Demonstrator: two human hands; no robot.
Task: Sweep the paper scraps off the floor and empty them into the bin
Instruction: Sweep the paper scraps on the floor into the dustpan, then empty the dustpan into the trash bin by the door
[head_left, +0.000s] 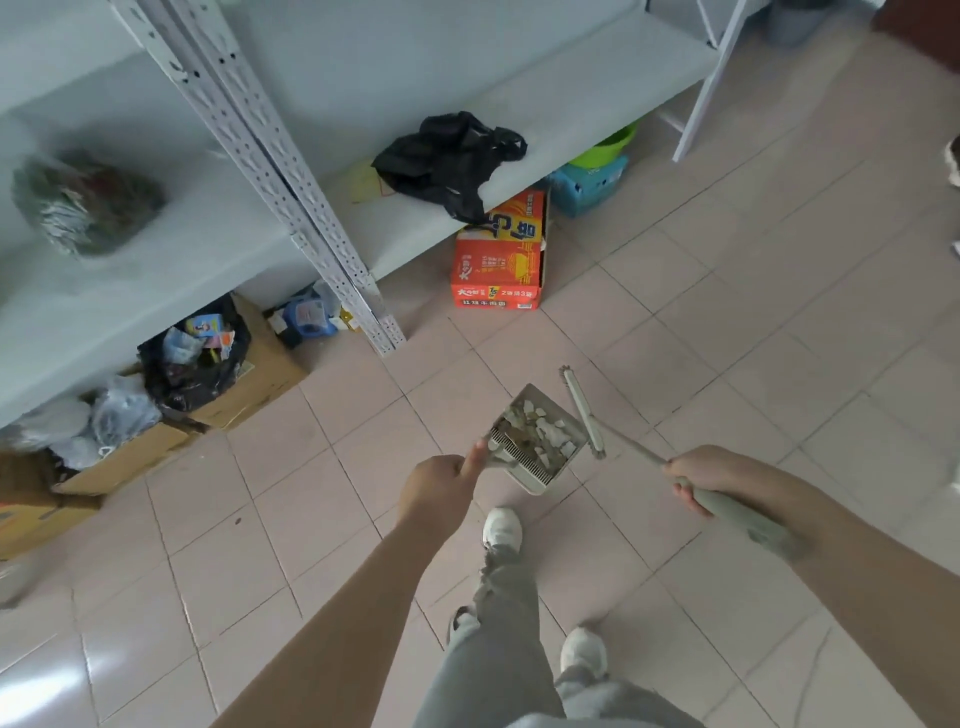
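Setting: storeroom or back room of a shop or small workplace, not a living space. Evidence: pale metal shelving with a perforated upright and deep, mostly bare shelves. A black plastic bag lies on the lower shelf; a blurred bundle sits on the shelf to the left. Under the shelves, on the floor: an orange printed carton, a blue box with a green basin on it, and brown cardboard boxes stuffed with bags and wrappers. Floor of pale pink tiles, glossy, with grey joints.
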